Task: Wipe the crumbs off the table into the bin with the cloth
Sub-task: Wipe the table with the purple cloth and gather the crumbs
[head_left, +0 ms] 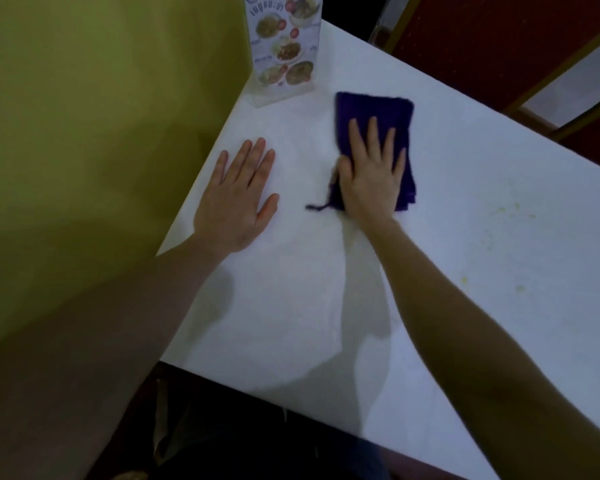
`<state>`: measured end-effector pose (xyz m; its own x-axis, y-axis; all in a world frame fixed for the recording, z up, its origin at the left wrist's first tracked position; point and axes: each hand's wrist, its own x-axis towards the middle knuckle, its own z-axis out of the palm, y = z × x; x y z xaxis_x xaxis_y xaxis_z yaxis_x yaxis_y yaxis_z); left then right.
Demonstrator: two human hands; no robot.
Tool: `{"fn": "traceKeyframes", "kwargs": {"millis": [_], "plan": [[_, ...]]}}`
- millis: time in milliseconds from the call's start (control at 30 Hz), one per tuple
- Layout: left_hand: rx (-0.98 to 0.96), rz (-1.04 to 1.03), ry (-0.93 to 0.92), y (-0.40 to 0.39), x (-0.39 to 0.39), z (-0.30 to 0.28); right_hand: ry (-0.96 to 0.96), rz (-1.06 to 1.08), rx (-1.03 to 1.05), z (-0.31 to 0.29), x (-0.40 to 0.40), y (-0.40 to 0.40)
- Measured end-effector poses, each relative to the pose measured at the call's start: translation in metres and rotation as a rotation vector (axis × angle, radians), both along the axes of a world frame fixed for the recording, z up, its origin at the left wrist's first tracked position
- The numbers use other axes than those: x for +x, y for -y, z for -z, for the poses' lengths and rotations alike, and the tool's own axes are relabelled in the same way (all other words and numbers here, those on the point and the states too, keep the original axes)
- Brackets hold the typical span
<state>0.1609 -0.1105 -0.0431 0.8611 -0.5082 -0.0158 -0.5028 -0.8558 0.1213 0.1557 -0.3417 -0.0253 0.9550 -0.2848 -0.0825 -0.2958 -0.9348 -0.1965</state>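
Wiping under way, crumbs not yet reached.

Our right hand [369, 171] presses the purple cloth [378, 112] flat, fingers spread, near the menu stand [284, 46]; our left hand [238, 195] rests flat on the counter [291, 306]. Yellow crumbs [499, 237] lie well to the right; we see no bin.

A white table [326, 289] carries everything. A folded purple cloth [378, 109] lies flat on it under the right hand [371, 178], a loose thread trailing beside that hand's wrist. The left hand [238, 199] rests flat on the bare surface. Beyond the left hand's fingertips stands a clear menu stand [284, 46]. Yellow crumbs [499, 211] are scattered to the right of the right hand.
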Motion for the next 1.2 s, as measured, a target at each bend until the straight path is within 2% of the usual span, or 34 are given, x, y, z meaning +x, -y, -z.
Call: {"fn": "traceKeyframes", "kwargs": {"millis": [133,267,400,500,600,700,833,1033,1200], "plan": [[0.006,0.0,-0.003,0.001,0.0,0.0,-0.01,-0.12,0.016,0.0,-0.092,-0.027],[0.011,-0.001,0.0,0.001,0.001,0.0,-0.041,-0.004,-0.042,-0.001,-0.149,0.008],[-0.006,0.002,-0.008,0.001,0.001,0.0,-0.068,0.166,-0.038,-0.002,-0.119,0.045],[-0.01,0.003,-0.011,0.001,0.001,0.001,-0.055,0.251,-0.014,-0.001,-0.081,0.03],[-0.009,0.01,-0.024,0.0,0.001,-0.001,-0.03,0.124,-0.017,0.001,-0.09,-0.022],[0.011,0.02,-0.039,-0.001,0.0,-0.002,-0.019,-0.026,0.021,0.0,-0.141,-0.071],[0.016,0.033,-0.082,-0.001,0.0,-0.007,-0.046,-0.087,0.044,-0.002,-0.225,-0.078],[-0.015,0.225,-0.068,0.011,-0.051,-0.016,-0.105,0.219,-0.003,-0.004,-0.298,0.001],[-0.03,0.317,-0.085,0.04,-0.105,-0.008,-0.066,0.408,0.014,-0.005,-0.234,0.02]]}}
